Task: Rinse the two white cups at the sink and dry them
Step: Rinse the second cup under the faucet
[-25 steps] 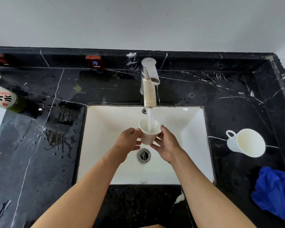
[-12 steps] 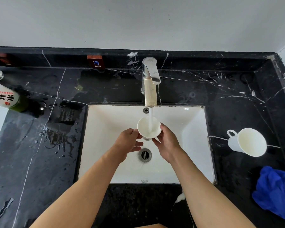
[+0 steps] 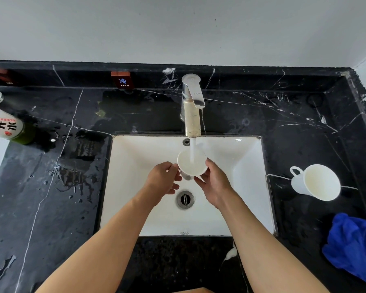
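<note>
1. Left hand [image 3: 164, 180] and right hand [image 3: 215, 182] both grip white cup [image 3: 191, 162] over sink [image 3: 135, 166], under faucet [image 3: 192, 106] stream.
2. Second cup [image 3: 315, 182] stands on bench [image 3: 51, 208], right of the sink, near blue cloth [image 3: 353, 246].

Glossy black marble-look countertop with white veins [image 3: 283, 115], wet and streaked left of the smooth white glazed rectangular sink basin [image 3: 135, 166], polished chrome metal tap [image 3: 193, 96] behind it, smooth glossy white ceramic handled cup [image 3: 315, 182] right of it, soft crumpled blue cloth [image 3: 353, 246], matt pale wall [image 3: 178, 28]

Faucet [image 3: 192, 106] overhangs sink [image 3: 247, 166] rear; second cup [image 3: 314, 182] and blue cloth [image 3: 355, 248] crowd right counter [image 3: 300, 127]
</note>
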